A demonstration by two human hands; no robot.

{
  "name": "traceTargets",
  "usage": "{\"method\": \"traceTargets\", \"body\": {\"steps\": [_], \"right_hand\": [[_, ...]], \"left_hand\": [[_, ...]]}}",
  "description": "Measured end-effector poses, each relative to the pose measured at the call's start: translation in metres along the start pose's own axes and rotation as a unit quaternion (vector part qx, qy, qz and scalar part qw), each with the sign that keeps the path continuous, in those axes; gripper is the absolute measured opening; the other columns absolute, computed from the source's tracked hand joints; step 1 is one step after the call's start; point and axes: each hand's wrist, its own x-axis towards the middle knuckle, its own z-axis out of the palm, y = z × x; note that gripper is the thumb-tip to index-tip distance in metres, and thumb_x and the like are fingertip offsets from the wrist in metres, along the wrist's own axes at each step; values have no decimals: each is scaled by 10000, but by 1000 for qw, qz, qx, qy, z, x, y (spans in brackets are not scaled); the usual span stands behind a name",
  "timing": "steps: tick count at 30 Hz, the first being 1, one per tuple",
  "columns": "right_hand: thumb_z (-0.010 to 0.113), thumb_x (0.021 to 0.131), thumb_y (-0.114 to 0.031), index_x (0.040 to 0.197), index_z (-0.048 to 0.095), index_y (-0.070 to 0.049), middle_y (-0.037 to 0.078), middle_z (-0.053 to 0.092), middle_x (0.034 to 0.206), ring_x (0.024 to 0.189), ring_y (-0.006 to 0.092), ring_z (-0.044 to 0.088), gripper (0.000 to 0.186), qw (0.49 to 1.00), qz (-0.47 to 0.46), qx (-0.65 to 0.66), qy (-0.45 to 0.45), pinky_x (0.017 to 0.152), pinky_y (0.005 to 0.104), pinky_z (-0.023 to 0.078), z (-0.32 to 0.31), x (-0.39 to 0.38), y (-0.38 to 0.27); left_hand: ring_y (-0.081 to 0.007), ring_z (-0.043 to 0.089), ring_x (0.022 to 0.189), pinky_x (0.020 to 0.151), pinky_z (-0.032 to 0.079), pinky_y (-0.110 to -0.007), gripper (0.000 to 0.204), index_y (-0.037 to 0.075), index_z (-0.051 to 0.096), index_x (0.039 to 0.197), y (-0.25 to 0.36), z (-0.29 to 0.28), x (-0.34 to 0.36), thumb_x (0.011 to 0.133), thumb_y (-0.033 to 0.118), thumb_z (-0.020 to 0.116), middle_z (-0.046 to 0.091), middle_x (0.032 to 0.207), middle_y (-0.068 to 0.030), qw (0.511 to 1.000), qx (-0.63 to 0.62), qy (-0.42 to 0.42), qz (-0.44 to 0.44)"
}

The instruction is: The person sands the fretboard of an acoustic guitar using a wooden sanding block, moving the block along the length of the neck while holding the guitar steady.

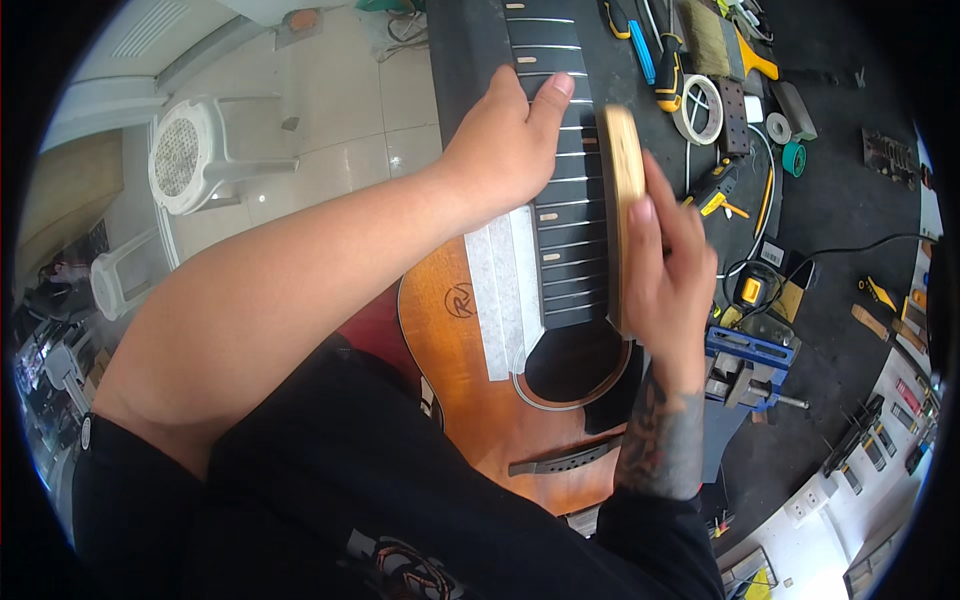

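An acoustic guitar (447, 340) lies face up in front of me, its neck pointing away. My left hand (508, 150) is closed round the neck, thumb on top of the dark fretboard (575, 235) and the other fingers mostly hidden at its left side. In my right hand (670, 275) is a long pale wooden block (626, 165) with rounded ends. It stands along the fretboard's right edge; its underside is hidden. Whitish tape strips (505, 300) cover the top left of the fretboard's end. The bridge (568, 459) carries no strings.
A dark bench (835, 215) spreads to the right with a brush (712, 38), a masking tape roll (698, 110), screwdrivers (669, 75) and cables. A blue vise (748, 365) stands right of the guitar's body. White plastic stools (180, 155) are on the tiled floor at left.
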Motion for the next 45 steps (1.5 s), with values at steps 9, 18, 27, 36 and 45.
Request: {"method": "traceTargets", "body": {"steps": [9, 18, 27, 36, 45], "right_hand": [[617, 1033, -218, 1318, 662, 23, 166, 671, 808, 768, 268, 596, 376, 999, -24, 24, 32, 724, 389, 488, 8, 23, 10], [598, 1034, -173, 1349, 636, 46, 142, 670, 798, 792, 256, 600, 386, 998, -53, -22, 7, 752, 356, 477, -5, -27, 13], [601, 1038, -217, 1334, 666, -14, 178, 670, 816, 759, 295, 606, 365, 1000, -22, 0, 16, 706, 385, 497, 7, 13, 3], [615, 1034, -240, 1342, 659, -32, 190, 680, 839, 806, 335, 644, 374, 998, -40, 13, 47, 724, 428, 506, 9, 26, 6], [610, 1035, -235, 1335, 670, -37, 182, 669, 831, 791, 314, 641, 364, 999, -26, 8, 24, 729, 405, 509, -3, -9, 4]], "left_hand": [[-202, 622, 1021, 931, 506, -337, 549, -65, 502, 1286, 1, 8, -1, 1110, 452, 446, 652, 1118, -157, 1000, -4, -10, -3], [-202, 622, 1017, 925, 504, -331, 548, -57, 501, 1293, 0, 3, -1, 1109, 456, 444, 654, 1116, -160, 1000, -1, -3, 17], [-211, 628, 1033, 954, 502, -327, 543, -51, 495, 1309, 4, -1, -1, 1112, 452, 433, 658, 1129, -161, 999, 19, -15, -24], [-408, 694, 997, 906, 523, -451, 587, -104, 479, 1192, -2, 7, -1, 1099, 471, 408, 681, 1006, -295, 999, -31, -7, 30], [-411, 684, 1003, 919, 515, -455, 580, -97, 484, 1181, -4, 5, 1, 1101, 472, 406, 667, 1041, -300, 998, 4, 17, 65]]}}
